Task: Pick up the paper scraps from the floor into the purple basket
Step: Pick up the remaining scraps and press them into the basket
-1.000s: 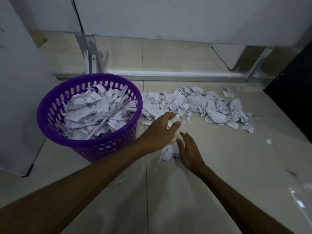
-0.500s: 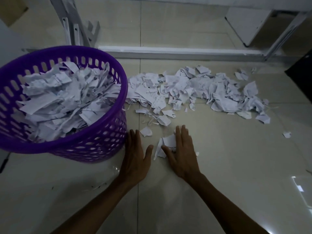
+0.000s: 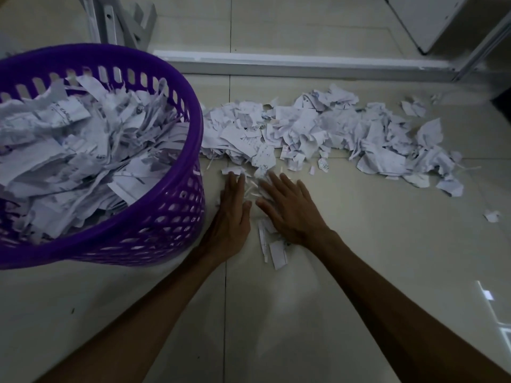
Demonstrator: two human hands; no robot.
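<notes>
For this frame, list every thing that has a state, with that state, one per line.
Purple basket: upright on the floor, piled high with paper scraps.
Scrap pile: spread across the floor beyond both hands, not yet collected.
Small scraps: loose on the floor beside the right wrist.
Stray scrap: alone on the floor at far right.
Left hand: flat on the floor, fingers straight, no grip.
Right hand: flat, fingers spread over scraps, no grip.
</notes>
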